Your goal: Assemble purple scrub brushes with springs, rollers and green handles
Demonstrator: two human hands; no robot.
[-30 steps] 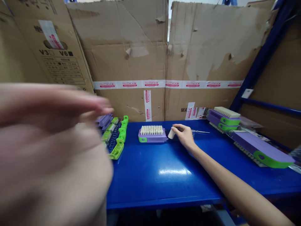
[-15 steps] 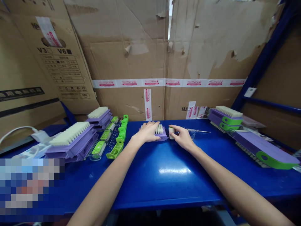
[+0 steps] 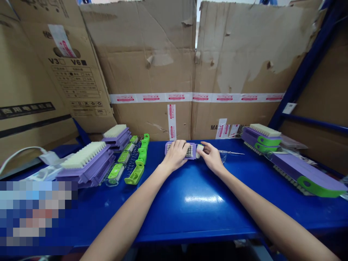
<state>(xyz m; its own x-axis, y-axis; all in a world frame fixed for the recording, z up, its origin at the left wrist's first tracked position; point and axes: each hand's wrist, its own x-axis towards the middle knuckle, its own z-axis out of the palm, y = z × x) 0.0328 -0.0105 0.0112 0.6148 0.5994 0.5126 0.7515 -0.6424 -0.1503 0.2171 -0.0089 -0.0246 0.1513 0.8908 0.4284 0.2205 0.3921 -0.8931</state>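
Note:
Near the back middle of the table, my left hand (image 3: 176, 155) is wrapped over a purple brush (image 3: 193, 151) with pale bristles facing up. The palm and fingers hide much of its left and middle. At the brush's right end, my right hand (image 3: 212, 158) pinches a small whitish part with a green top (image 3: 199, 149) between thumb and fingers. This part meets the end of the brush; how far it sits inside cannot be made out. Just right of that hand lies a thin screwdriver (image 3: 232, 152), partly hidden.
Purple brush bodies (image 3: 84, 159) are stacked at left. Beside them run rows of green-topped clear parts (image 3: 116, 171), springs (image 3: 132, 157) and green end caps (image 3: 136, 173). Purple brushes with green ends (image 3: 304, 168) lie at right. Cardboard (image 3: 146, 72) walls the back.
The brush has tilted so its bristle face shows more. My right hand has brought the small part from a slight gap to the brush's right end. The camera view has shifted slightly.

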